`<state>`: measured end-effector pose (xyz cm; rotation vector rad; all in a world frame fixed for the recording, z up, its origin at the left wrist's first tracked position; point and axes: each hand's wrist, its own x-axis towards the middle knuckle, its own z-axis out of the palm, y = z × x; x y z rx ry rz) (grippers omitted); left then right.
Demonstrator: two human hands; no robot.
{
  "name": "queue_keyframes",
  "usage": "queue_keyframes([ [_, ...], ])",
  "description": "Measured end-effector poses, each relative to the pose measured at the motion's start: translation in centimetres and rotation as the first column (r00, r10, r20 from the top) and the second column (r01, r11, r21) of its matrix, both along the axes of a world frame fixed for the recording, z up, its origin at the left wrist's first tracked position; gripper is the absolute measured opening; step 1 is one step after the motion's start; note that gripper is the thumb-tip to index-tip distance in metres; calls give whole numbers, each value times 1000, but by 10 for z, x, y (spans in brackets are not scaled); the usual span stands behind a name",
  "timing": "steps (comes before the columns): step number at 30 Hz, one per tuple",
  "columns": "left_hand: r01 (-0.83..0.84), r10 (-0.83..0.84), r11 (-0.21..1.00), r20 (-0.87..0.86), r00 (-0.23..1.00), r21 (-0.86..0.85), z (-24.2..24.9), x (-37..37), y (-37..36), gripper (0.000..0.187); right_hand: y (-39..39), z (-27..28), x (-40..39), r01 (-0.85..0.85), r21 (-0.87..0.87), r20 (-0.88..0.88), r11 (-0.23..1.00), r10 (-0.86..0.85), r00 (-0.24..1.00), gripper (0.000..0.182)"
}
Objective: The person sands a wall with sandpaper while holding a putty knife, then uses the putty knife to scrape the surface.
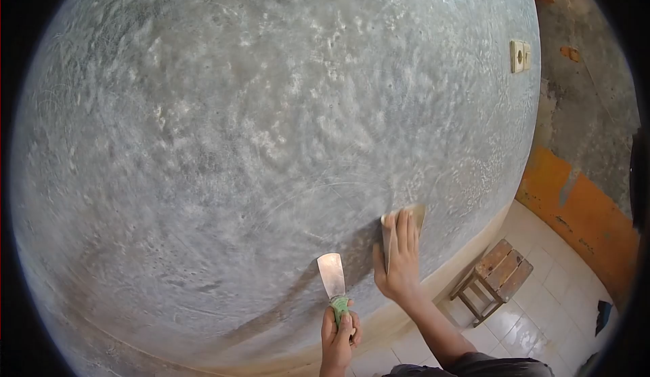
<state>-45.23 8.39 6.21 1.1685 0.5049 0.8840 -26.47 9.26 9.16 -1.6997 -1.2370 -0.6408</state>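
My left hand (337, 336) is closed round the green handle of a putty knife (332, 275). Its broad metal blade points up, in front of the lower part of the grey wall (271, 140). To the right, my right hand (401, 262) presses a flat tan piece (421, 214) that looks like sandpaper against the wall. Its fingers lie over the piece, with the thumb side to the left, and most of the piece is hidden under them. The wall has a mottled, scuffed surface with pale patches and fine scratches.
A small wooden stool (502, 268) stands on the white tiled floor (558, 268) at lower right. A socket and switch plate (520, 56) is fixed near the wall's right edge. Beyond is another wall with an orange lower band (575, 207). A dark object (602, 316) lies on the floor.
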Motion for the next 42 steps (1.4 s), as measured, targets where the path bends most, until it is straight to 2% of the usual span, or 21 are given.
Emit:
queue_keyframes([
  [3, -13, 12, 1000, -10, 1000, -25, 6, 4, -4, 28, -5, 7, 11, 17, -74, 49, 997, -14, 999, 64],
  [7, -23, 23, 1000, 7, 1000, -22, 4, 10, -8, 28, -7, 54, 26, -21, 46, 31, 999, 20, 999, 61],
  [9, -52, 53, 998, 21, 998, -39, 3, 16, -11, 28, -7, 24, 20, -23, 35, 38, 999, 21, 999, 60],
  [11, -77, 78, 996, 35, 996, -38, -3, 19, -11, 30, -11, -6, 10, -58, -81, 0, 995, 58, 998, 61],
  [13, -106, 107, 993, 36, 994, -45, -7, 17, -14, 31, -14, 0, 17, -40, -113, 53, 993, 47, 997, 60],
  [16, -121, 129, 989, 91, 987, -86, -2, 18, -13, 32, -7, 49, 32, -33, 37, 47, 999, 32, 998, 60],
  [19, -120, 139, 986, 166, 976, -119, 3, 12, -17, 35, 3, 63, 26, -32, 112, 21, 993, 29, 999, 60],
  [21, -145, 168, 981, 182, 969, -130, 8, 11, -20, 37, 9, 28, 16, -66, 95, 60, 993, 61, 996, 60],
  [23, -199, 214, 974, 159, 964, -105, 8, 7, -21, 39, 7, -17, -3, -141, -91, 90, 986, 149, 985, 62],
  [24, -233, 242, 969, 136, 961, -77, 7, 5, -22, 41, 10, -32, -6, -172, -107, 99, 979, 182, 978, 64],
  [25, -250, 259, 965, 139, 956, -79, 4, 1, -22, 41, 11, -20, -4, -188, -109, 102, 976, 199, 975, 64],
  [29, -320, 334, 940, 130, 934, -119, -3, -13, -21, 44, 30, 65, 19, -52, 179, 177, 982, 20, 984, 64],
  [32, -336, 357, 930, 153, 921, -146, -5, -24, -16, 43, 42, 84, 1, -54, 181, 215, 982, 14, 976, 69],
  [33, -329, 353, 931, 160, 922, -160, -7, -32, -15, 43, 41, 72, -11, -102, 28, 323, 994, 87, 942, 74],
  [34, -316, 332, 941, 149, 931, -124, -7, -40, -12, 44, 35, 59, -25, -196, -240, 362, 951, 275, 891, 75],
  [35, -332, 349, 935, 156, 924, -124, -8, -49, -9, 44, 32, 53, -37, -252, -491, 354, 834, 455, 817, 76],
  [36, -335, 351, 934, 133, 927, -128, -8, -58, -6, 43, 32, 59, -42, -263, -489, 357, 832, 466, 810, 76],
  [38, -341, 356, 931, 114, 928, -129, -7, -77, 2, 43, 32, 78, -43, -180, -327, 411, 928, 311, 857, 70],
  [39, -348, 364, 928, 130, 922, -132, -7, -87, 4, 42, 41, 93, -40, -125, -87, 452, 988, 151, 879, 68],
  [40, -352, 370, 926, 141, 918, -138, -7, -98, 6, 41, 51, 107, -39, -61, 155, 450, 986, -15, 893, 66],
  [42, -336, 356, 930, 148, 923, -147, -3, -123, 11, 42, 62, 116, -54, -56, 213, 408, 976, -37, 912, 65],
])
